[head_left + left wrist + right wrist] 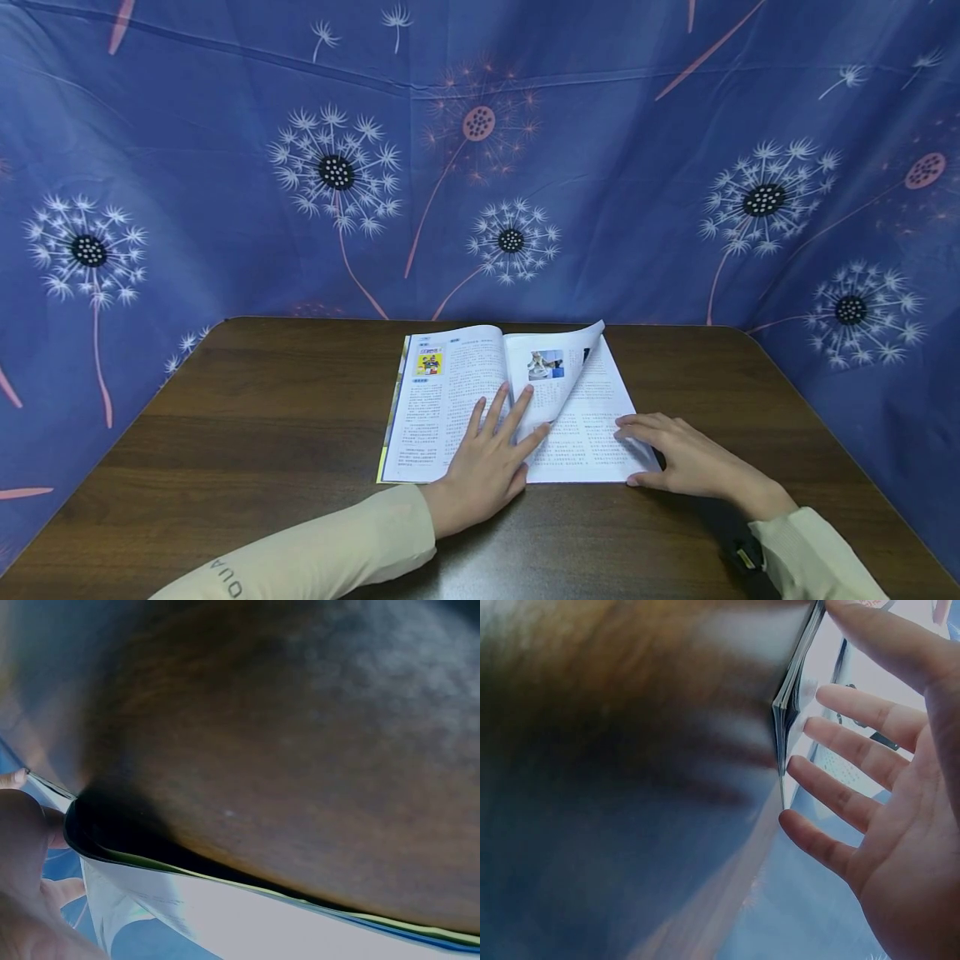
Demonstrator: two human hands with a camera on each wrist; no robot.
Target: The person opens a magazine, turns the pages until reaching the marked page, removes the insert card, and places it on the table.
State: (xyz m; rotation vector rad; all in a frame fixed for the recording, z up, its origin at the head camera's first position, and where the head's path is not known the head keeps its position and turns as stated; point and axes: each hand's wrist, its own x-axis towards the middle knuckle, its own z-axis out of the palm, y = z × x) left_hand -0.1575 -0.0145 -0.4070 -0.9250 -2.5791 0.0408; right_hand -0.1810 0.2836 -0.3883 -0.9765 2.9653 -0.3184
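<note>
Magazine (480, 400) lay open mid-desk (262, 417), spine toward far edge. Left hand (487, 467) flat, fingers spread, apparently lifting page (570, 367). Right hand (686, 462) relaxed, fingers extended on right page.

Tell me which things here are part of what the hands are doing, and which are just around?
In use:
magazine, lying open on the table
lifted page, curling over
left hand, flat on the magazine
right hand, at its right edge

Just around:
table
blue dandelion cloth

sleeves (330, 550): cream, long, ribbed cuffs
left sleeve lettering (225, 577): dark, near the elbow
right wrist strap (738, 546): black, yellow tag
</note>
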